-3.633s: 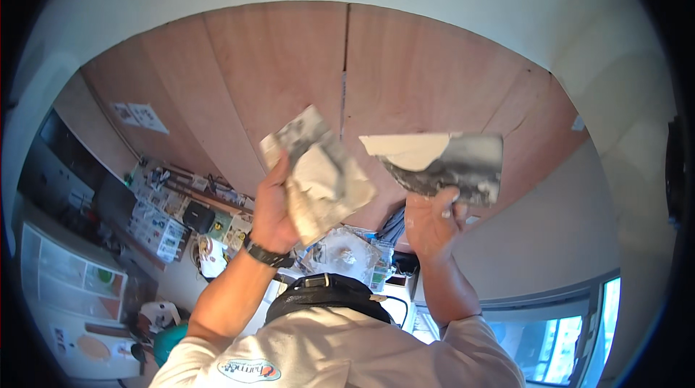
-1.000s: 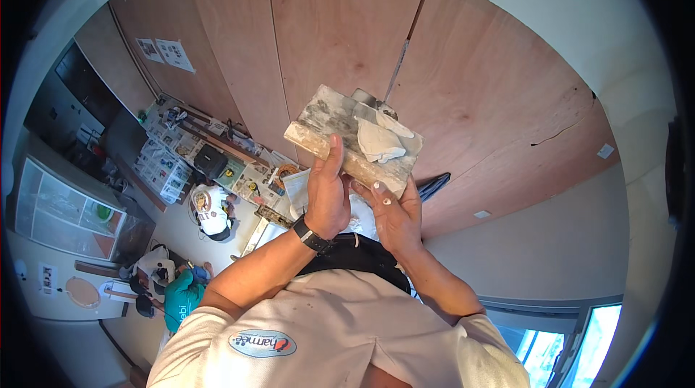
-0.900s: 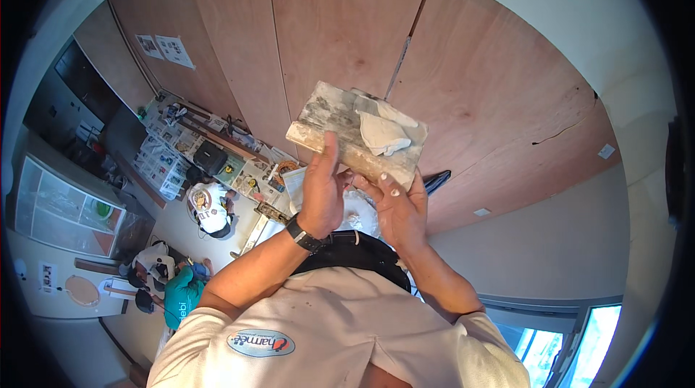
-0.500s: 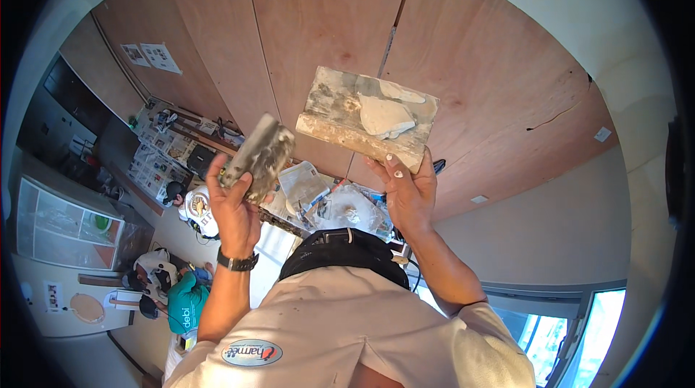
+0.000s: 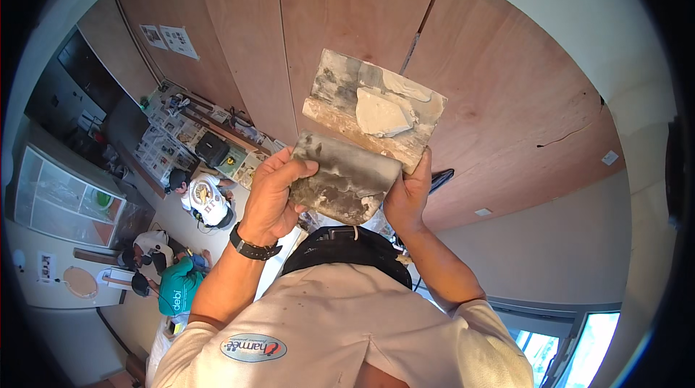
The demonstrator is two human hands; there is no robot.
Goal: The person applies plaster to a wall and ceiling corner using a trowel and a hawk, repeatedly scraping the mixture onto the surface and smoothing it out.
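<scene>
My left hand (image 5: pixel 271 196) grips a broad grey spreader (image 5: pixel 346 176) by its left end, thumb across its smeared face. The tool is flat, roughly rectangular and coated with dried and wet-looking residue. Behind it, my right hand (image 5: pixel 407 198) holds up a wooden mortarboard (image 5: pixel 337 84) by its lower right corner. A pale lump of putty (image 5: pixel 381 113) sits on the board, with a thinner smear near its top edge. The spreader's right end reaches my right hand and overlaps the board's lower edge; whether they touch, I cannot tell. The fingers beneath the board are mostly hidden.
A plywood wall (image 5: pixel 347 4) with seams rises in front. At left, newspaper sheets (image 5: pixel 156 145) lie under tools and a black case (image 5: pixel 212 149). One person in white (image 5: pixel 208 200) and another in green (image 5: pixel 179 288) are low at left. A glazed door (image 5: pixel 590 348) stands at lower right.
My left hand has brought the spreader rightward, turning its broad face into view in front of the board's lower edge. The board has shifted slightly; my right hand still holds it.
</scene>
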